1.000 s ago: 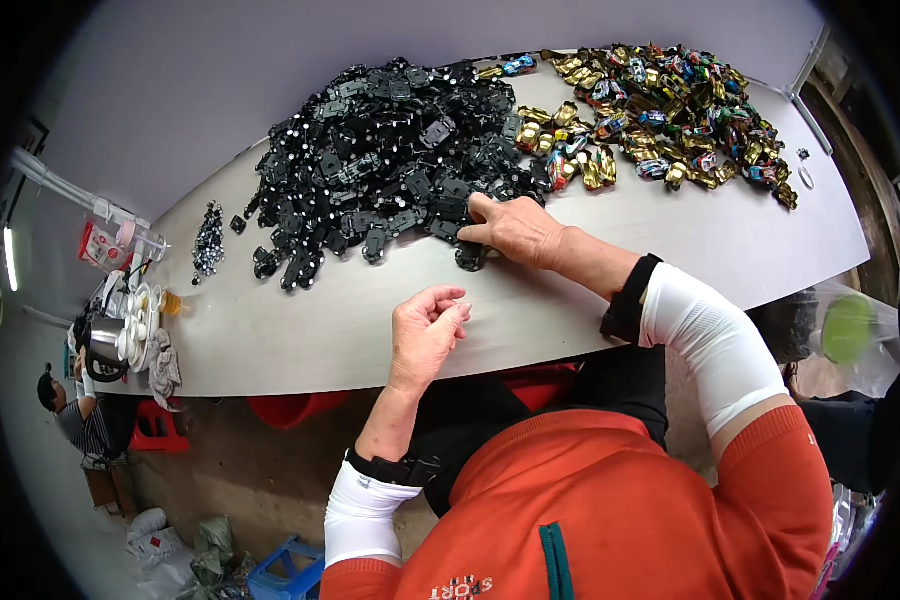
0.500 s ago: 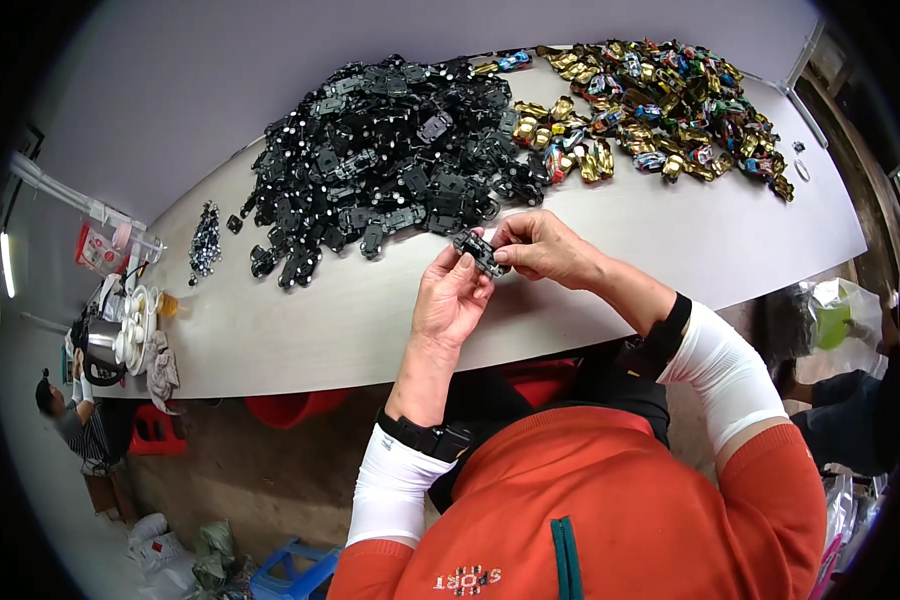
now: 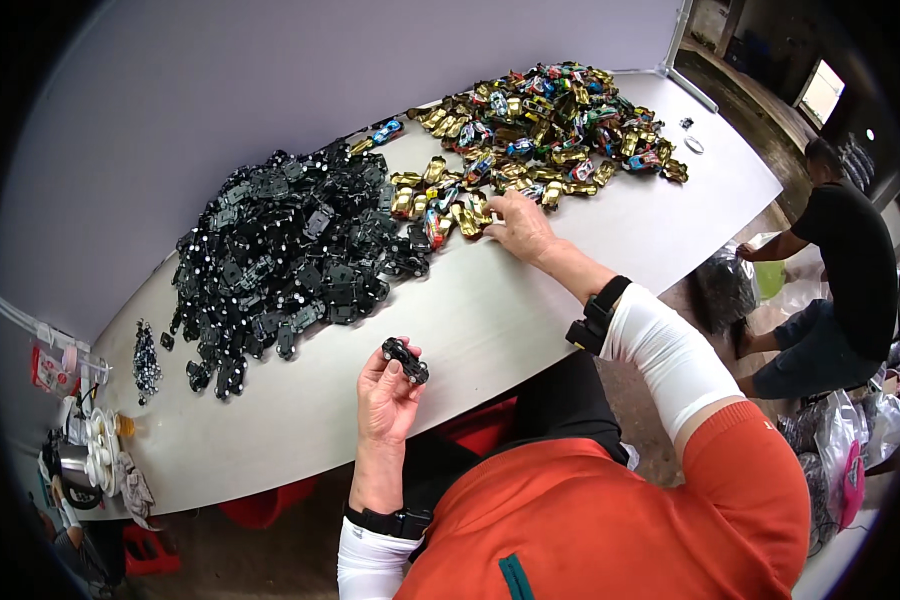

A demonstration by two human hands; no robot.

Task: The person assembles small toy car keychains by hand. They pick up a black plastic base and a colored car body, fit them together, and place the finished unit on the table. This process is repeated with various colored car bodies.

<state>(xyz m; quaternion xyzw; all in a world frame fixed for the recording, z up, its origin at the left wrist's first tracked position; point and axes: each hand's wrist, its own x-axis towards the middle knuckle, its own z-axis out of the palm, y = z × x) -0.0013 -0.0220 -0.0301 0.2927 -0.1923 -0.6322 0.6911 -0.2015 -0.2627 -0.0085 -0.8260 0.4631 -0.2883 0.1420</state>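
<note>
A black toy car chassis (image 3: 406, 361) with wheels is held in my left hand (image 3: 382, 402), thumb on top, above the table's near edge. My right hand (image 3: 522, 228) reaches to the near side of the coloured pile, its thumb and fingers apart at a gold toy car body (image 3: 465, 219). Whether the fingertips touch that body is hard to make out. Beside it lie more shiny gold, red and blue car bodies (image 3: 570, 120) in a heap. Left of them rises a large heap of black chassis (image 3: 280, 250).
A small cluster of wheel-and-axle parts (image 3: 146, 362) lies on the white table (image 3: 270, 440) at the left. Dishes (image 3: 100, 450) and a rag (image 3: 135, 485) are at the left end. A clear ring (image 3: 694, 145) lies far right. A person (image 3: 840, 250) handles bags at the right.
My right hand has left the chassis and moved to the gold car bodies. My left hand keeps the chassis and has drawn back toward the near edge. The view has turned right.
</note>
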